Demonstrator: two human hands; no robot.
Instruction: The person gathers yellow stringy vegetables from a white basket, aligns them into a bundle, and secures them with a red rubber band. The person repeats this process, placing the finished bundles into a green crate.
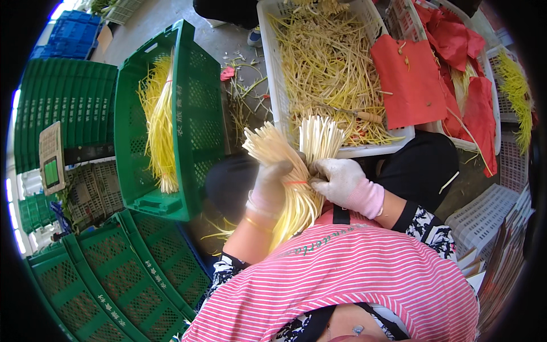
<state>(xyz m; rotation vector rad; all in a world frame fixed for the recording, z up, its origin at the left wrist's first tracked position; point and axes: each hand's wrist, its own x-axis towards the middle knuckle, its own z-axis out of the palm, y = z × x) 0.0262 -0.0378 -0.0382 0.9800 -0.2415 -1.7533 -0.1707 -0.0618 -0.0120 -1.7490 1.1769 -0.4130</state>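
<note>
Both my hands wear pale knit gloves and hold pale yellow stalks, which look like blanched chives, over my lap. My left hand [273,181] is closed around one bundle [295,194] that has a red band around its middle. My right hand [339,179] grips a second bundle [320,139] pressed against the first; its fingers lie at the join. The cut ends of both point away from me, and the leafy parts hang towards my apron. Beyond my hands, a wooden-handled tool [368,116] lies on loose stalks [329,72] in a white crate [273,77].
A green crate [201,102] at the left holds yellow banded bundles [160,124]. More green crates [119,273] stand lower left, beside a scale with a display [52,158]. Red sheets [410,81] lie over crates at the right. Scraps litter the floor [245,89]. Another person's shoe [255,37] shows at the top.
</note>
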